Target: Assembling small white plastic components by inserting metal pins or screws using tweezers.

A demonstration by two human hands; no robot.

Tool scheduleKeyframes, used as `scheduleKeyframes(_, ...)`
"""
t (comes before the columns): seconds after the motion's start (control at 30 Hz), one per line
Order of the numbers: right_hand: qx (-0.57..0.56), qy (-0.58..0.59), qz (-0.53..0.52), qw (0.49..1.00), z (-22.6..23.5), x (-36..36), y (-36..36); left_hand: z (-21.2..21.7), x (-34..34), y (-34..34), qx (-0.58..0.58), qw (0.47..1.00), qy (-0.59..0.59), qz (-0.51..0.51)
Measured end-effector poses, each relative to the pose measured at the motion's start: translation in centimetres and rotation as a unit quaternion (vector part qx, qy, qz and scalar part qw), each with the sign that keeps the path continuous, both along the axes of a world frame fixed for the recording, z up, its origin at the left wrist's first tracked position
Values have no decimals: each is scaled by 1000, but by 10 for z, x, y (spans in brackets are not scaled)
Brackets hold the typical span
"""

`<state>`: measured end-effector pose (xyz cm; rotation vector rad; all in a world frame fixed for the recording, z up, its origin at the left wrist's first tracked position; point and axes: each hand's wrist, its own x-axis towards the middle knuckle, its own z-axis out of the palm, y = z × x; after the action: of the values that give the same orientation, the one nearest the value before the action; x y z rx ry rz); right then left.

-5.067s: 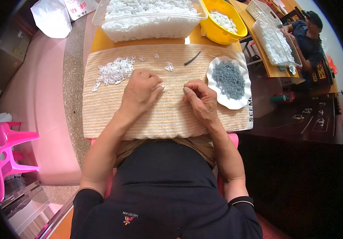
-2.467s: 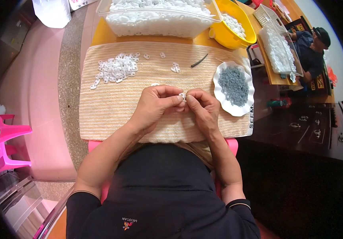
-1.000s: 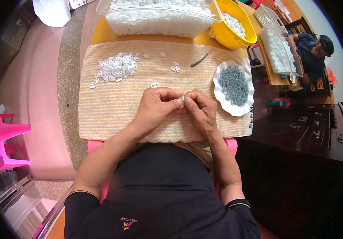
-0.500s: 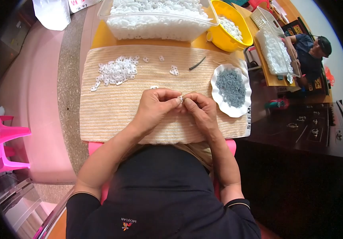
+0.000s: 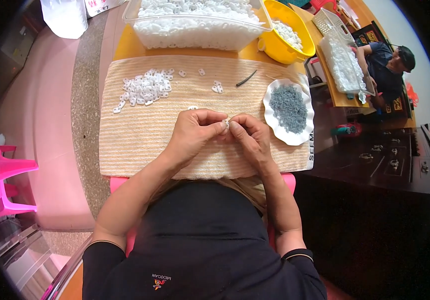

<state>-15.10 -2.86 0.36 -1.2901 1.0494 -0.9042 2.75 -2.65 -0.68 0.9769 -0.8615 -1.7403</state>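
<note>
Over the striped beige towel, my two hands meet fingertip to fingertip. My left hand pinches a small white plastic piece between thumb and index finger. Closed against the same piece, the thumb and index finger of my right hand hide anything they grip. A heap of similar white two-holed pieces lies at the left of the towel, with a few loose pieces farther right. Small grey parts fill a white wavy-rimmed plate to the right.
A short dark rod lies on the towel's far side. Behind it stand a clear bin of white pieces and a yellow basin. Another person works by a tub at the far right. A pink stool stands left.
My hands stay together with only slight finger movement. The tiny dark bit visible at my right fingertips before is now hidden. The view has shifted slightly.
</note>
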Motion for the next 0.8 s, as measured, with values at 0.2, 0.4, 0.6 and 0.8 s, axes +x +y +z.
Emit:
scheduleKeyframes(0.2, 14, 15, -13, 1000, 9, 7, 6, 1, -1, 1, -9, 1000, -2, -1)
scheduleKeyframes(0.4, -39, 24, -1, 999, 0, 7, 5, 3, -1, 3, -22, 1000, -1, -7)
scheduleKeyframes(0.6, -51, 32, 9, 998, 1, 7, 5, 6, -3, 4, -56, 998, -34, -12)
scheduleKeyframes(0.8, -2, 4, -2, 1000, 8, 7, 5, 5, -3, 3, -39, 999, -12, 2)
